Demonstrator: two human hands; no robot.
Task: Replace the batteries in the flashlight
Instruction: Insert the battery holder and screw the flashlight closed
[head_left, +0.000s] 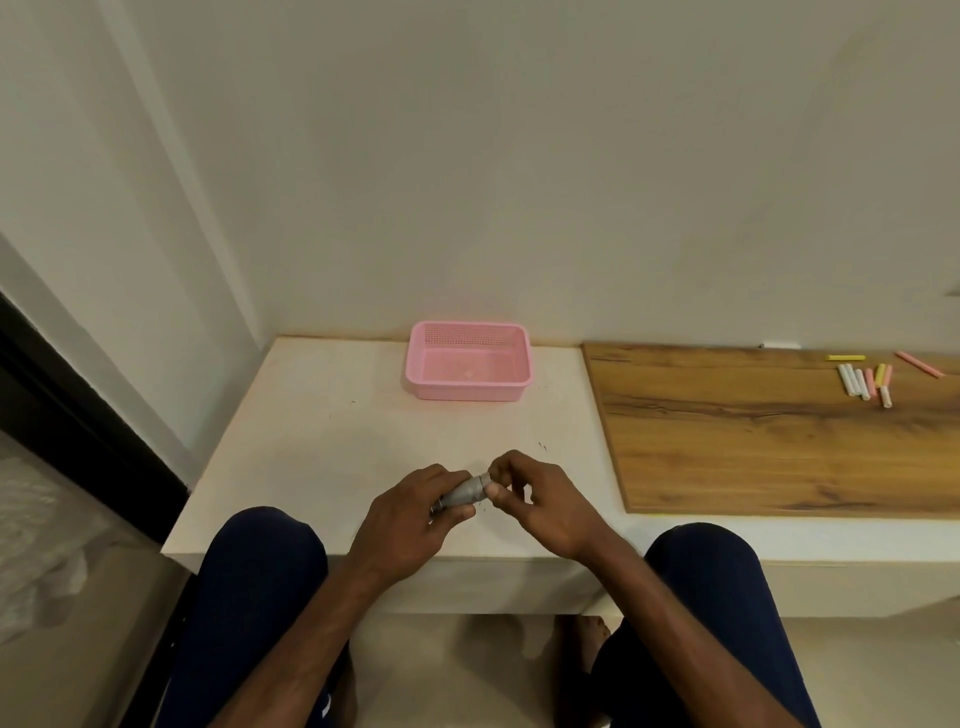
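Note:
A small grey flashlight (466, 492) is held just above the white ledge (322, 441), near its front edge. My left hand (413, 514) grips its body from the left, fingers curled round it. My right hand (540, 501) pinches the flashlight's right end between thumb and fingertips. Most of the flashlight is hidden by the two hands. No batteries are visible.
A pink plastic basket (511, 387) stands at the back of the ledge by the wall. To the right lies a wooden board (753, 441) with several chalk sticks (865, 382) on its far right. My knees (260, 571) are below the ledge's front edge.

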